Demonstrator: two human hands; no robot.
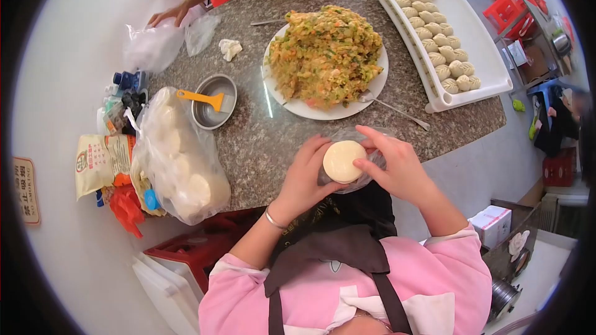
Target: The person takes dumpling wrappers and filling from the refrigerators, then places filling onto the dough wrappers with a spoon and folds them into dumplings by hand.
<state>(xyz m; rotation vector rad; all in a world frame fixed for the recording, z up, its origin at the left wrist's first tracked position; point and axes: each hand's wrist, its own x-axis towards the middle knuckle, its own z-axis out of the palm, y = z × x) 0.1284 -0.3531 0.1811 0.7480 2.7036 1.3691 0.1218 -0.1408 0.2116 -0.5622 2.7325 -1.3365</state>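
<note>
My left hand [305, 172] cups a stack of round, pale dumpling wrappers [341, 160] in thin clear plastic at the table's front edge. My right hand [397, 164] is on the stack's other side, its thumb pressing the top wrapper's edge and its fingers bent around the plastic. Just beyond the hands, a white plate [292, 108] bears a heap of chopped vegetable filling [326, 56]. A fork [397, 111] rests on the plate's right rim. Pleated dumplings [428, 25] stand in rows in a white tray [481, 84] at the back right.
To the left stand a metal bowl [214, 123] with an orange-handled brush or scraper [202, 97] across it and a large bag of wrappers [177, 149]. A crumpled tissue [230, 49] lies farther back. Across the table, another person's hand [171, 15] touches a plastic bag [152, 46].
</note>
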